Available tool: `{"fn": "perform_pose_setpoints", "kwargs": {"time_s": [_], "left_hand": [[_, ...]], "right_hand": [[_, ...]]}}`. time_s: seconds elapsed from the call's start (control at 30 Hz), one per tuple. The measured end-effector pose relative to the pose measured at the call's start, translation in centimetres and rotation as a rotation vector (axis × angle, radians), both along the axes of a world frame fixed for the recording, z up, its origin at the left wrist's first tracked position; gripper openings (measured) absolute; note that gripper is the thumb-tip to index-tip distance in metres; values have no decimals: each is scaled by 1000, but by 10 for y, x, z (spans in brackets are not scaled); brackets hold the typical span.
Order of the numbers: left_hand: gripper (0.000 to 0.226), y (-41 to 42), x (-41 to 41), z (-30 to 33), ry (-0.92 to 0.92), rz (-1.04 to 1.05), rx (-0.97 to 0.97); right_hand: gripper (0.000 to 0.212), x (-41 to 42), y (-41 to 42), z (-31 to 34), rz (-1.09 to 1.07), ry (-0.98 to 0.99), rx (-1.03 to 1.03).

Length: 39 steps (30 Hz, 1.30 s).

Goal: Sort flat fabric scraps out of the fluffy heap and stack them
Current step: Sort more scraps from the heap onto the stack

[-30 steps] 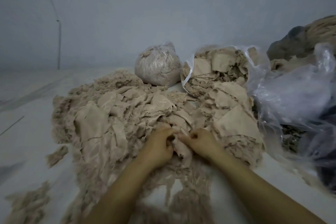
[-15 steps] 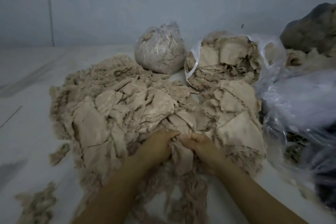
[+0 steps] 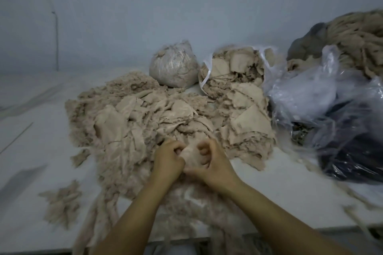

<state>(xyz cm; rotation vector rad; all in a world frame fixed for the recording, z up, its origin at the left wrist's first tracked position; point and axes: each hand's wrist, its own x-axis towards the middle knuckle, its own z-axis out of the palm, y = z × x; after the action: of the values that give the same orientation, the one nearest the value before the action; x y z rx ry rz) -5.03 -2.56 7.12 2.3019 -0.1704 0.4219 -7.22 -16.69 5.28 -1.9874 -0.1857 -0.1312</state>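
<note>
Both hands pulled back toward bench edge since half second ago, beige flat fabric scrap now bunched between them. Left hand grip curled tight on scrap, right hand grip pinching other side. Big tan fluffy fibre heap spread over pale white bench. Knotted clear bag of fluff behind, plain grey-blue wall, dim light.

A white table carries a wide beige heap of fluff and flat scraps, a small loose tuft near its left front, a tied clear bag, and open plastic bags at right
</note>
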Motion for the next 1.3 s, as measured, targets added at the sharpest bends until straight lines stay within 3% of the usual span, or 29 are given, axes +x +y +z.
{"fn": "perform_pose_setpoints", "kwargs": {"time_s": [0.07, 0.17, 0.27, 0.37, 0.43, 0.47, 0.53, 0.6, 0.7, 0.83, 0.9, 1.0, 1.03, 1.1, 1.17, 1.23, 1.3], "left_hand": [[28, -5, -6, -2, 12, -54, -16], [13, -5, -4, 1, -67, -142, 86], [11, 18, 5, 2, -20, 21, 245], [18, 43, 10, -1, 87, 89, 266], [18, 31, 0, 3, 139, 18, 109], [31, 20, -6, 5, 205, -15, -41], [54, -3, -11, 8, 536, -133, -466], [38, -18, -7, 6, 824, -259, -765], [6, -17, 15, 5, 737, -73, -1011], [13, -6, 29, 4, 659, 35, -1229], [10, -7, 29, 1, 687, 44, -1292], [21, -11, 29, -2, 662, -2, -1396], [24, -13, 28, -2, 658, -26, -1422], [26, -17, 25, -1, 670, -44, -1462], [26, -19, 25, -2, 708, -29, -1494], [29, -19, 24, 3, 765, -98, -1521], [27, -21, 24, 4, 771, -154, -1449]], "right_hand": [[46, -5, 8, -9, -16, -66, -175], [20, 6, 5, 2, -168, -164, -192], [27, 9, -13, 6, -233, -252, -226], [31, 10, -41, 10, -353, -247, -217], [24, 9, -49, 11, -327, -266, -221], [19, 6, -45, 12, -276, -298, -213], [17, -5, -27, 8, -135, -401, -211], [24, -19, -8, 1, 27, -461, -233], [31, -31, -2, -12, 192, -497, -233], [26, -26, -21, -24, 185, -464, -239], [21, -22, -22, -27, 135, -285, -100], [19, -10, -10, -17, -112, 196, 588], [26, -5, -7, -15, -86, 332, 752], [38, 0, -4, -6, 13, 470, 830], [33, 3, -1, 3, -2, 514, 908], [39, 5, 2, 6, -74, 438, 921], [31, 5, 8, 7, -123, 317, 851]]}}
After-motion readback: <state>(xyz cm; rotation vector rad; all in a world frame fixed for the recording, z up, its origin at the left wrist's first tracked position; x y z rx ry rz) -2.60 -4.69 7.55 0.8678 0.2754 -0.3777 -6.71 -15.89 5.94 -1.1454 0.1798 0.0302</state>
